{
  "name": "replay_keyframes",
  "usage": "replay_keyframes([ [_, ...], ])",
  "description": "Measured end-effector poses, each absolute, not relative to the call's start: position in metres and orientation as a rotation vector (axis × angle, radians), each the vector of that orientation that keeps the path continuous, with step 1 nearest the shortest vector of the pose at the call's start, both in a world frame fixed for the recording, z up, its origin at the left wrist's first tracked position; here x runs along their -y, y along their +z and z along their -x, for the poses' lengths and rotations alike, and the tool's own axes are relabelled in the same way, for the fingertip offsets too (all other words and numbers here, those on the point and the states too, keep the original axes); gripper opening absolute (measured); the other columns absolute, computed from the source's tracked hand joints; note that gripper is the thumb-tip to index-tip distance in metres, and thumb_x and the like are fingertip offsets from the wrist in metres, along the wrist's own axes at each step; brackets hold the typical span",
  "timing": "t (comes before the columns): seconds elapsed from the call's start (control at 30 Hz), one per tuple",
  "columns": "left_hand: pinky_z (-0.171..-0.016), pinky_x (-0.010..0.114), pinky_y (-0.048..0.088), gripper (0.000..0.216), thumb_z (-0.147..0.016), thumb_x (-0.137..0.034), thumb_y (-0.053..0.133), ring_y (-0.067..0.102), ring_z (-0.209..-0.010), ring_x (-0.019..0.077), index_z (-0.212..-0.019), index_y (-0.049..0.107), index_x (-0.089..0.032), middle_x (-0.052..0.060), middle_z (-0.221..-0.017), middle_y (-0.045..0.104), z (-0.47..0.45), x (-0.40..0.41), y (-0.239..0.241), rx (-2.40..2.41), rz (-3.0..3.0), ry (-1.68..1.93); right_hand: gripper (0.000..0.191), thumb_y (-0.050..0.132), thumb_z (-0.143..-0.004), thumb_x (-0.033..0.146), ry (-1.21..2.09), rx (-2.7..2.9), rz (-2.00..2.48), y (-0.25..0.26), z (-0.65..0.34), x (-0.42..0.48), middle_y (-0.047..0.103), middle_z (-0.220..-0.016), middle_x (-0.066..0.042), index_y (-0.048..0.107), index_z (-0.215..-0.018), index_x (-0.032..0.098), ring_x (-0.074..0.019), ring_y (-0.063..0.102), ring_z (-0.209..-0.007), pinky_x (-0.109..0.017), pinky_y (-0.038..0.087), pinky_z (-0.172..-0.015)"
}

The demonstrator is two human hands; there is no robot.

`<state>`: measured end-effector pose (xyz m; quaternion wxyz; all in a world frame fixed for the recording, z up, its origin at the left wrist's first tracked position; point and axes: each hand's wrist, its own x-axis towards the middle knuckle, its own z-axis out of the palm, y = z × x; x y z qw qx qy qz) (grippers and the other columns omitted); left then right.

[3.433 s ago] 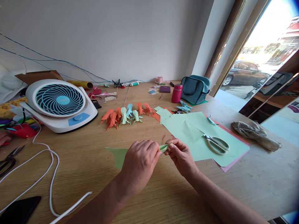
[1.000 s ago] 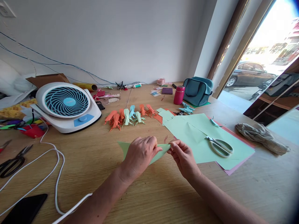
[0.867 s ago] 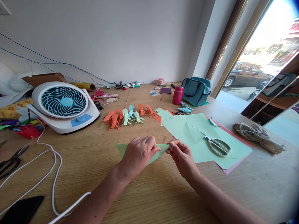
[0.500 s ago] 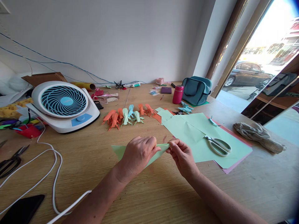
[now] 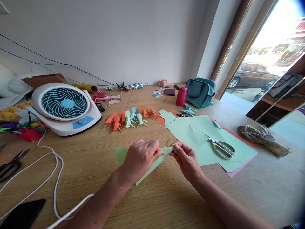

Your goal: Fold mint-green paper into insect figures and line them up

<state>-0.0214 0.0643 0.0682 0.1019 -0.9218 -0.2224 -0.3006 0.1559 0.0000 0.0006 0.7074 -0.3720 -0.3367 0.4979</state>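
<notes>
A folded piece of light green paper (image 5: 152,167) is held in the air just over the wooden table, between both hands. My left hand (image 5: 141,160) is closed around its middle, thumb pointing right along the upper edge, and covers much of the sheet. At the paper's narrow right tip, my right hand (image 5: 186,159) pinches with thumb and forefinger. Beyond the hands stand several folded paper figures: orange ones (image 5: 116,123), green ones (image 5: 128,119) and a blue one (image 5: 133,112).
Large green sheets (image 5: 190,140) lie to the right with scissors (image 5: 222,149) on top. A crumpled cloth (image 5: 264,140) is further right. At the back stand a pink flask (image 5: 181,96) and a teal bag (image 5: 200,92). A fan (image 5: 65,108), white cable (image 5: 57,178) and black scissors (image 5: 14,163) occupy the left.
The lower flap of the green paper has swung down and now shows below my left hand, almost to the wrist. Both hands stay nearly in place.
</notes>
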Motion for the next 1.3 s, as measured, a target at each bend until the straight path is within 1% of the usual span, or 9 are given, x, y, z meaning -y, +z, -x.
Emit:
replay_keyframes([
  [0.17,-0.056,0.028,0.031,0.03,-0.101,-0.028,0.048,0.048,-0.05,0.0105,-0.072,0.04,-0.021,-0.006,-0.058,0.055,0.0208,-0.0636,0.0682,0.628,2.699,-0.86,0.018,0.079,-0.08,0.039,1.133,0.749,0.839,-0.0002,-0.1551,-0.0007,0.064,-0.07,0.0,0.075,-0.083,0.022,-0.0142,0.057,-0.07,-0.029,0.048,-0.074],
  [0.4,-0.057,0.029,0.03,0.03,-0.099,-0.026,0.052,0.047,-0.05,0.0108,-0.072,0.039,-0.021,-0.007,-0.058,0.052,0.0205,-0.0612,0.0686,0.587,2.684,-0.897,0.019,0.081,-0.077,0.037,1.15,0.736,0.836,0.0,-0.1528,-0.0005,0.064,-0.067,0.001,0.071,-0.073,0.022,-0.0138,0.056,-0.068,-0.028,0.047,-0.071],
  [0.7,-0.056,0.029,0.03,0.031,-0.101,-0.029,0.046,0.045,-0.048,0.0109,-0.072,0.04,-0.021,-0.006,-0.056,0.051,0.0194,-0.0618,0.0705,0.583,2.683,-0.905,0.02,0.078,-0.081,0.036,1.169,0.735,0.795,-0.0012,-0.1542,-0.0012,0.064,-0.067,0.001,0.07,-0.071,0.021,-0.0127,0.056,-0.068,-0.027,0.047,-0.073],
  [0.87,-0.056,0.028,0.03,0.031,-0.102,-0.029,0.045,0.045,-0.048,0.0111,-0.072,0.04,-0.021,-0.006,-0.056,0.052,0.02,-0.0617,0.0711,0.607,2.682,-0.9,0.02,0.075,-0.084,0.038,1.162,0.756,0.783,-0.0023,-0.1552,-0.0004,0.064,-0.068,0.001,0.071,-0.074,0.021,-0.013,0.056,-0.07,-0.027,0.046,-0.073],
  [1.17,-0.055,0.026,0.029,0.032,-0.099,-0.032,0.052,0.045,-0.046,0.0099,-0.072,0.041,-0.02,-0.008,-0.055,0.054,0.0216,-0.063,0.0713,0.593,2.714,-0.972,0.022,0.07,-0.089,0.036,1.142,0.807,0.772,-0.0024,-0.1557,0.0019,0.063,-0.07,0.001,0.069,-0.074,0.02,-0.012,0.055,-0.071,-0.024,0.046,-0.072],
  [1.3,-0.057,0.025,0.03,0.031,-0.092,-0.034,0.064,0.048,-0.05,0.0103,-0.074,0.045,-0.02,-0.008,-0.059,0.057,0.0243,-0.0643,0.0748,0.66,2.827,-0.897,0.022,0.07,-0.089,0.037,1.126,0.786,0.788,-0.0034,-0.1567,0.001,0.061,-0.069,0.001,0.068,-0.075,0.02,-0.0121,0.054,-0.07,-0.024,0.046,-0.071],
])
